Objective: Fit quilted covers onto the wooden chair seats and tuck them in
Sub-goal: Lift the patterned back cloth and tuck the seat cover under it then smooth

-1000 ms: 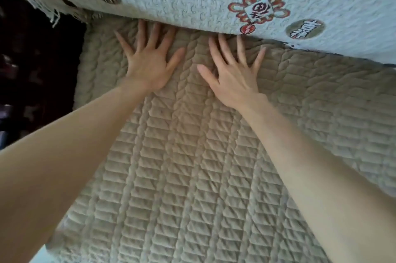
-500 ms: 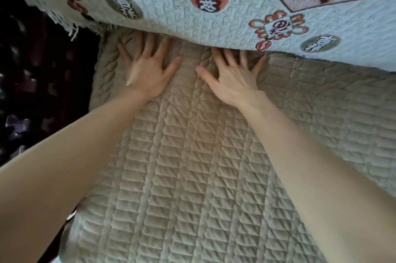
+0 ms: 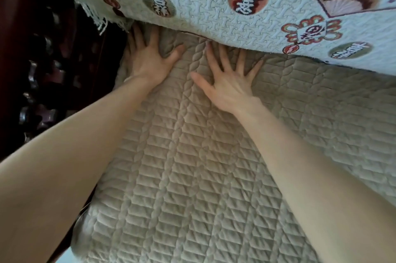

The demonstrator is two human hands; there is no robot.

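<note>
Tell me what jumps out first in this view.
The left hand and right hand press flat, fingers spread, on the beige quilted seat cover at centre. Their fingertips reach the edge of the white textured cover with red-brown medallions across the top. Dark carved wood sits far left.

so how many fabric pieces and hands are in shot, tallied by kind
beige quilted seat cover: 1
white patterned fringed throw: 1
bare hands, left hand and right hand: 2
total: 4
</note>
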